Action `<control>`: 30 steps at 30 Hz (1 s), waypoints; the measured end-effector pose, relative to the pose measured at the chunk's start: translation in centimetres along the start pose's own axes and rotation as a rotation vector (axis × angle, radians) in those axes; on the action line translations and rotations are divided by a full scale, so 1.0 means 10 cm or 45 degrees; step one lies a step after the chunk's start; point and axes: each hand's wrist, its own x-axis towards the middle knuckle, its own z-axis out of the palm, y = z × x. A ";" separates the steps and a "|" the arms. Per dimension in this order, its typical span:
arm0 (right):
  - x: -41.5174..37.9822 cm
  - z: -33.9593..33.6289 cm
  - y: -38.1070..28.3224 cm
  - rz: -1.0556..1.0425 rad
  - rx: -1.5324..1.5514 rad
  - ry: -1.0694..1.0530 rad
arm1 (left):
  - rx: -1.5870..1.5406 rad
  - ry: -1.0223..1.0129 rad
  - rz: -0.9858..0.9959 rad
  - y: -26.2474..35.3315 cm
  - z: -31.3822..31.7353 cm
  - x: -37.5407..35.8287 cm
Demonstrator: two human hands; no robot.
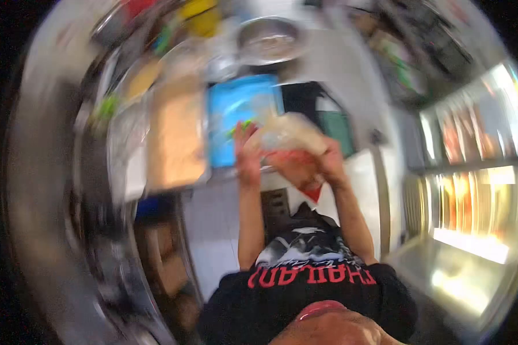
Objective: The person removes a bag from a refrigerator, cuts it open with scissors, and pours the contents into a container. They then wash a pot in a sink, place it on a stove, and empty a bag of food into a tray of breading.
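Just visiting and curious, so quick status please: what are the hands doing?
Left hand and right hand both gripping a clear plastic bag, raised above a blue tray. Picture blurred; bag contents unclear. Nothing between hands and tray.

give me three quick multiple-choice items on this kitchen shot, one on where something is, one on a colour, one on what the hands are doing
1. Where does the metal bowl sit?
A. beyond the blue board, near the top of the view
B. on the floor by the person's feet
C. inside the lit display case

2. What colour is the cutting board behind the hands?
A. red
B. blue
C. black

3. What are the two hands doing?
A. resting flat and empty on the counter
B. both holding up a clear plastic bag
C. each holding a knife

Answers:
1 A, the bowl shows above the board's far edge.
2 B, the board is bright blue.
3 B, the left hand and right hand grip the bag from either side, raised over the counter.
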 end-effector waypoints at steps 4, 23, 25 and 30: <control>-1.08 -1.17 -0.52 -0.144 -0.640 0.355 | -0.024 -0.493 -0.445 -0.54 1.25 -0.49; -4.54 -5.30 -1.25 -0.140 -1.348 2.277 | 0.100 -1.043 -1.036 -4.37 4.18 -0.94; -4.76 -5.93 -1.60 -0.189 -1.553 2.294 | 0.103 -0.999 -1.016 -4.60 4.62 -0.96; -5.25 -7.33 -2.77 -0.344 -1.729 2.442 | 0.175 -1.156 -0.869 -4.90 5.97 -1.11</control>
